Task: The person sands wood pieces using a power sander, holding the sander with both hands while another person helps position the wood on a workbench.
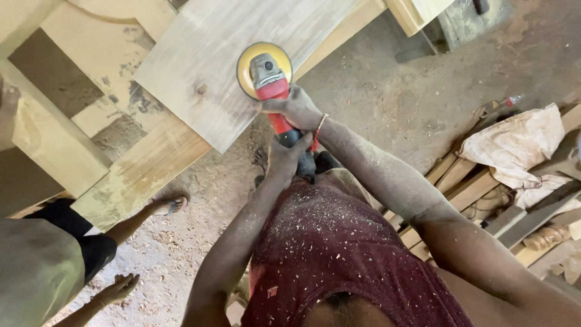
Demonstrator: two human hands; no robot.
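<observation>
Head view: your right hand (296, 109) is wrapped over the neck of the red angle grinder with its yellow sanding disc (265, 71), left hand (287, 158) clamped round its rear grip. Disc sits on the pale wooden board (200, 72). Feels hefty, buzzy; two-handed grip looks right.

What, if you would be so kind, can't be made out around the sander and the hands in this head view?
- Sander: the yellow pad's working face lies hidden against the plank.
- Its rear grip: covered by the left hand; the right hand hides the neck.
- Plank: cut off by the top edge.
- Other person at lower left: cut off by the left edge.
- Timber pile at right: partly under a pale sack.
</observation>
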